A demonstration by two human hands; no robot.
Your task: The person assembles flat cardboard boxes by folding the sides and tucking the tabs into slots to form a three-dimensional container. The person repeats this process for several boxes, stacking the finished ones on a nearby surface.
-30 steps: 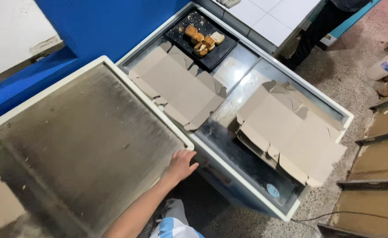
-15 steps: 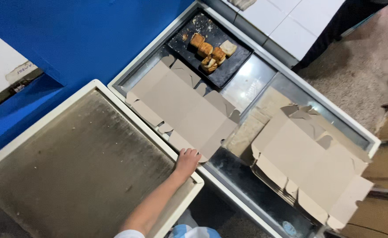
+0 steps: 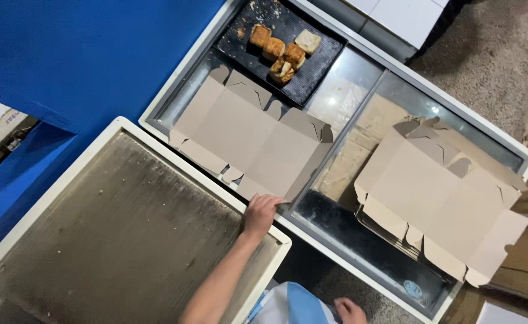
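My left hand (image 3: 261, 213) reaches up from the bottom and its fingers curl on the near corner of a flattened brown cardboard box (image 3: 249, 141). That box lies on the glass top of a white-framed chest freezer (image 3: 348, 96). A second flat cardboard box (image 3: 438, 198), on top of several more, lies to the right on the same glass. My right hand (image 3: 351, 311) is low at the bottom edge beside my light blue and white clothing (image 3: 288, 306). It is partly cut off, with nothing seen in it.
A black tray (image 3: 312, 66) with several browned square pastries (image 3: 279, 51) sits at the far end of the freezer. A frosted white-framed lid (image 3: 114, 240) fills the lower left. A blue wall (image 3: 84, 54) is behind, and gravel floor (image 3: 486, 66) lies to the right with more cardboard at the edge.
My left hand has moved from the corner of the frosted lid's frame up onto the near corner of the flat cardboard box. The view has shifted toward the freezer.
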